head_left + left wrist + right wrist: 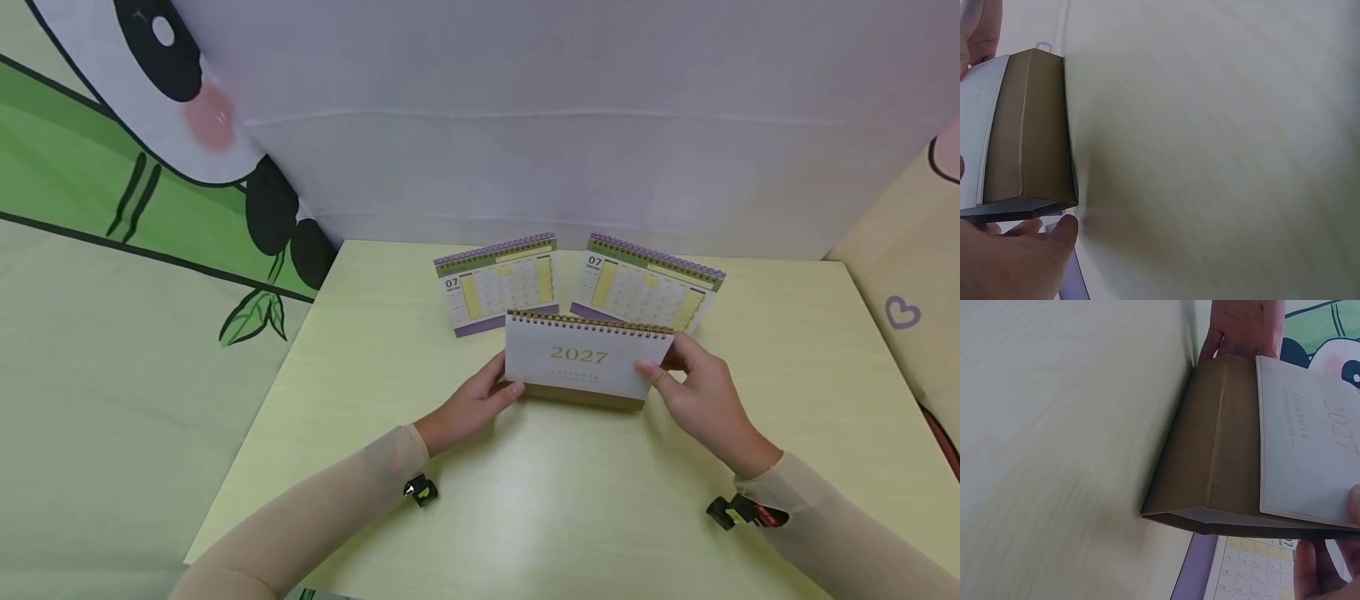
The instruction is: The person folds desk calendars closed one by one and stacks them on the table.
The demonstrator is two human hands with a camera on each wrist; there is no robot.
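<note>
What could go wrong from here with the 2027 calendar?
The 2027 calendar might knock the left purple-edged calendar or right purple-edged calendar, both close behind it. The right hand has its thumb on the white cover, which could crease. The left hand holds lower, so the calendar might tilt.

A pale, wood-grained tabletop (360, 375) carries a spiral-bound July desk calendar (497, 292) at 11 o'clock and a matching July calendar (637, 292) at 1 o'clock; whether the 2027 desk calendar (581, 358), nearer at 12 o'clock, touches it is unclear.
</note>
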